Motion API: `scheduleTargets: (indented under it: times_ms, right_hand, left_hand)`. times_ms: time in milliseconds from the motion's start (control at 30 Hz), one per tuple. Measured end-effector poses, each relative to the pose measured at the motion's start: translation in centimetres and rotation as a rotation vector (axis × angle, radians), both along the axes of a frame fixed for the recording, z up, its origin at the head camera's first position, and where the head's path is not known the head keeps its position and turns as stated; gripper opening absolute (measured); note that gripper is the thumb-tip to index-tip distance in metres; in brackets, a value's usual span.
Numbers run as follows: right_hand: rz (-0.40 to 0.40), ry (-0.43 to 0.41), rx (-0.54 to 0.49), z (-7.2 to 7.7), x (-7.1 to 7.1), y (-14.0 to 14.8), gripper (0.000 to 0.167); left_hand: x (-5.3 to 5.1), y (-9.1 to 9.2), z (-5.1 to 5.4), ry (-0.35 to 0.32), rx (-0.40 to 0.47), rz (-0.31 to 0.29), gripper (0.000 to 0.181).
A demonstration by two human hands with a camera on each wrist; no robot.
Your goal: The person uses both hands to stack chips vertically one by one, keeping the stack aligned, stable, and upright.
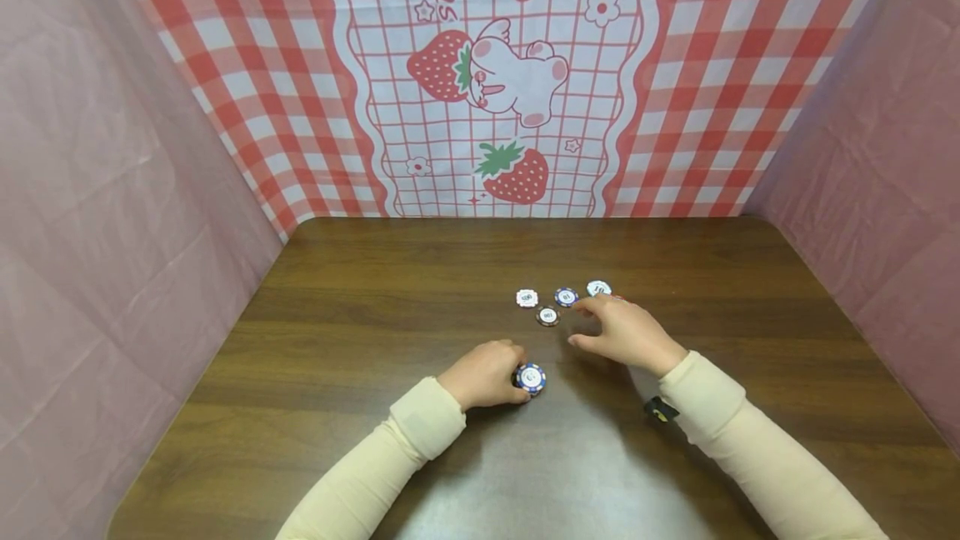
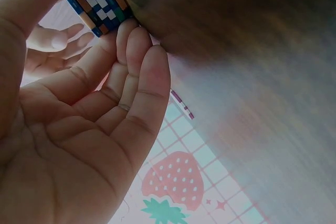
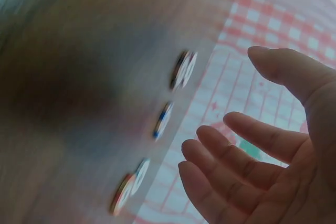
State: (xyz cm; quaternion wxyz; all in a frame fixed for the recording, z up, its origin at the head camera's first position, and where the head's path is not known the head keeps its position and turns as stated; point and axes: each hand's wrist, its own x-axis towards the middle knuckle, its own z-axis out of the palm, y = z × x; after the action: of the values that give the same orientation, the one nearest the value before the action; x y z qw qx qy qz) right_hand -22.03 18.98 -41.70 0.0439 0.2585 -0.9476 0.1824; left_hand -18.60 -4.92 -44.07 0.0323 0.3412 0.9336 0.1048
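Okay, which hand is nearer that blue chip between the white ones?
Right. The right hand is close beside the blue chip; the left hand is farther off, on its near left side, holding the chip stack.

I am viewing a brown wood-grain counter reflecting pale light at its near side. A red-and-white strawberry-print cloth is hanging behind; creased pink fabric panels are flanking both sides.
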Motion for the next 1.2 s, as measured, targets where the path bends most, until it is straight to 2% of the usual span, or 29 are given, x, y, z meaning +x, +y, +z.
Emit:
scheduleTargets:
  times_ms: [133,400,667,900,1200]
  right_hand:
    - [-0.067,-0.039,0.021,-0.1,-0.7,1.3,0.052]
    - [-0.158,-0.060,0.080,-0.5,-2.3,3.4,0.068]
    - [-0.207,-0.068,0.097,-1.2,-3.3,4.6,0.058]
    - [-0.241,-0.107,0.147,-1.2,-3.8,5.0,0.065]
    - [-0.246,-0.135,0.171,-1.4,-4.5,5.3,0.053]
  left_hand:
    - [0.0,0.0,0.0,-0.001,0.006,-0.002,0.029]
    - [-0.1,0.0,0.0,0.002,0.007,-0.007,0.027]
    - [0.0,0.0,0.0,0.004,0.008,-0.008,0.027]
    - [0.0,-0.1,0.0,0.009,0.008,-0.008,0.028]
    - [-0.1,0.0,-0.1,0.007,0.015,-0.008,0.029]
